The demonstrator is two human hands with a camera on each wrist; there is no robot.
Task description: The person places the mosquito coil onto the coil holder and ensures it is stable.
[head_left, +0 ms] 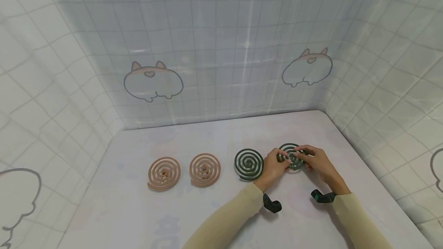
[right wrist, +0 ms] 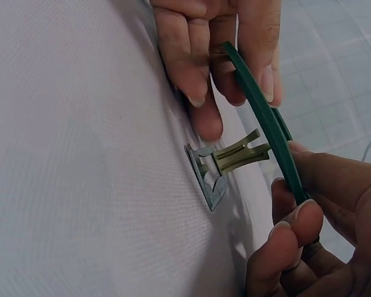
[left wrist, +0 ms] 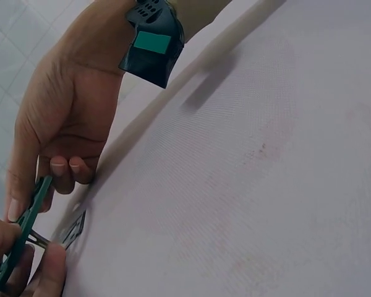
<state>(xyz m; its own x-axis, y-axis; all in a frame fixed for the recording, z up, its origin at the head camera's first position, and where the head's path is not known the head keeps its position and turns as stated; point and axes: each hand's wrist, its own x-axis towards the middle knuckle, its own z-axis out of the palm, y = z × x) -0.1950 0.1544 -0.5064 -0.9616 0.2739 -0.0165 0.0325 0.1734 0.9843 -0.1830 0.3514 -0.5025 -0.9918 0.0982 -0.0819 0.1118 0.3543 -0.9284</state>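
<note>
Both hands hold a dark green mosquito coil [head_left: 292,157] at the right of the table. My left hand [head_left: 272,167] pinches its left edge, thumb on top. Opposite it, my right hand [head_left: 320,163] grips the right side with thumb and fingers. In the right wrist view the coil [right wrist: 260,102] is seen edge-on, raised off the table. Beneath it is a small metal coil stand [right wrist: 234,158], its flat base near the table and its forked upright reaching the coil's underside. A second green coil [head_left: 248,164] lies just left of my left hand.
Two brown mosquito coils [head_left: 164,174] lie side by side farther left on the white table [head_left: 138,218]. Patterned sheeting [head_left: 221,68] walls the table at the back and both sides. Each wrist wears a dark camera band [head_left: 272,203].
</note>
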